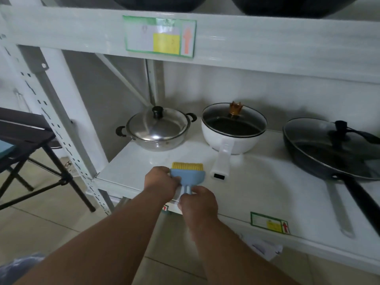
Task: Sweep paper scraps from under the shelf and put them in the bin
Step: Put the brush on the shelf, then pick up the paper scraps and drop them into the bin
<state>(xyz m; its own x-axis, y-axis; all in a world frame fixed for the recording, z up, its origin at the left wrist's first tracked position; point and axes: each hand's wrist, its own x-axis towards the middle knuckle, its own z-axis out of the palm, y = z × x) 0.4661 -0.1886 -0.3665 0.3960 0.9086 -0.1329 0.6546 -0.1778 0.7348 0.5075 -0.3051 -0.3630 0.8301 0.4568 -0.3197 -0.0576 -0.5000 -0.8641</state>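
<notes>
Bottom left corner, a bit of blue crinkled plastic [22, 264], blurred, can't tell what it is. Both forearms reach forward from the bottom edge over the tiled floor [61, 229]. Paper scraps [262, 246], white and crumpled, lie on the floor under the front lip of the lower shelf [308, 182], right of the right arm. Two green-bordered labels on that lip: one [269, 222] right of the hands, one [165, 208] partly hidden behind the wrists.

Right hand [198, 199] has fingers curled round the pale blue handle of the brush [188, 171]. Left hand [160, 179] grips the left side of the brush's blue head, fingers curled. Brush sits at the shelf's front edge, yellow bristles pointing away toward the back. Whether it rests on the shelf or is lifted off it, can't tell.

Further back on the shelf, left to right: steel pot [157, 130] with lid and black knob, white pot [233, 128] with glass lid, gold crown knob and white handle pointing forward just right of the brush, black frying pan [333, 149] with glass lid, handle running to the right edge.

Left, outside the rack's perforated upright [61, 140], a dark folding table [24, 136]. Above, the upper beam carries a bigger green label [160, 36]; two dark pan bottoms [226, 3] above it.
</notes>
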